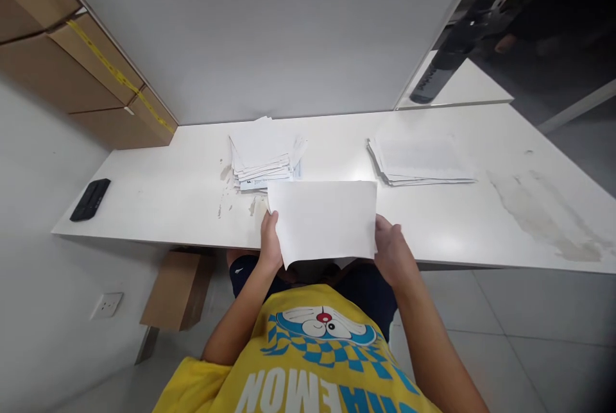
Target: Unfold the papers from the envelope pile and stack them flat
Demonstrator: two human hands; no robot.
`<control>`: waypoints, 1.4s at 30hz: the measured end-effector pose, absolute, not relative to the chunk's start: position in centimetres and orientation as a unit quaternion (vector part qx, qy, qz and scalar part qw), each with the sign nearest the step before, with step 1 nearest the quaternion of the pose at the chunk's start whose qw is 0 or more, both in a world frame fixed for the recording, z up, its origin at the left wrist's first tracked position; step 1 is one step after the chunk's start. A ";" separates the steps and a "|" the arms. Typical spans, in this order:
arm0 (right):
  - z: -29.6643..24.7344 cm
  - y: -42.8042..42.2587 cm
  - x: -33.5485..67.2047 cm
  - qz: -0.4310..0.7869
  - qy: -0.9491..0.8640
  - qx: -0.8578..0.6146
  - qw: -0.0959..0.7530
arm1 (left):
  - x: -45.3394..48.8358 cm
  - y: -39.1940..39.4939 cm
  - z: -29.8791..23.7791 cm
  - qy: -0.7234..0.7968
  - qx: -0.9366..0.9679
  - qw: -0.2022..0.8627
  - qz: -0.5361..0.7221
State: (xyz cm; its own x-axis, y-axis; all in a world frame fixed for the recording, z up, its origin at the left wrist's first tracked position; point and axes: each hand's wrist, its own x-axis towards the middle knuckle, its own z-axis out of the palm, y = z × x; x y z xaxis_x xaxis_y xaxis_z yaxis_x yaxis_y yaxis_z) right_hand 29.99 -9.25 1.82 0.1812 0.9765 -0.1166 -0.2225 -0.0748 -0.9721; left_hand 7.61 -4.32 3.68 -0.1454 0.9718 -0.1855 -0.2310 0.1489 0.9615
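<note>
Between my two hands is a white sheet of paper (327,220), held over the front edge of the white table. My left hand (270,240) grips its left side, thumb on top. At the right edge, my right hand (391,247) pinches the paper, its fingers partly hidden behind it. I cannot tell whether there is one sheet or more. Just beyond the left side lies an uneven pile of papers (260,150), with some blue print showing near its bottom. Farther right rests a neater stack of white paper (423,158).
Cardboard boxes (96,79) with yellow tape stand at the back left. A black device (90,200) lies on the left end of the table (168,195). A grey panel (279,34) rises behind. Beyond it at right is a dark bottle (436,73). Another box (173,288) sits below.
</note>
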 end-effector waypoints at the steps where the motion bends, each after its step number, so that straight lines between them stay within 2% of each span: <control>1: 2.0 -9.1 30.2 0.497 -0.373 -0.529 0.579 | 7.7 -4.3 3.2 0.536 0.369 0.516 0.557; 4: 2.2 -8.7 30.5 0.399 -0.374 -0.567 0.616 | 8.0 -3.9 2.2 0.560 0.462 0.404 0.556; 6: 1.9 -8.4 30.7 0.356 -0.370 -0.567 0.644 | 8.0 -3.6 1.9 0.545 0.523 0.368 0.542; 17: -0.3 -8.5 30.8 0.335 -0.390 -0.576 0.636 | 8.1 -3.0 0.3 0.467 0.611 0.378 0.515; 22: -0.8 -9.0 31.2 0.328 -0.386 -0.585 0.633 | 8.2 -3.8 1.8 0.471 0.621 0.378 0.500; 24: -0.5 -9.8 31.8 0.334 -0.391 -0.599 0.614 | 7.5 -4.8 2.8 0.480 0.621 0.373 0.494; 27: 1.3 -11.0 32.0 0.412 -0.424 -0.611 0.526 | 5.3 -6.7 3.6 0.500 0.602 0.362 0.505; 30: 3.2 -11.4 30.5 0.510 -0.454 -0.597 0.420 | 1.9 -7.9 2.3 0.513 0.557 0.335 0.560; 32: 3.5 -10.9 28.9 0.547 -0.462 -0.586 0.379 | -0.3 -8.1 0.5 0.523 0.540 0.306 0.584; 37: 0.7 -9.1 26.2 0.598 -0.437 -0.568 0.357 | -2.9 -7.6 -2.9 0.558 0.626 0.227 0.495; 42: -0.7 -8.5 27.1 0.588 -0.403 -0.610 0.346 | -1.8 -7.0 -1.6 0.478 0.733 0.148 0.460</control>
State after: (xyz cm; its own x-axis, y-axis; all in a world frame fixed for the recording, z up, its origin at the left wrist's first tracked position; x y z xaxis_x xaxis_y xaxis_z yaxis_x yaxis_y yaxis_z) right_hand 27.06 -8.47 -0.69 -0.0173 0.8986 -0.4384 0.0841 -0.4356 -0.8962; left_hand -1.77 -6.96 -1.56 0.1194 0.8375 0.5333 0.5657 -0.4988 0.6566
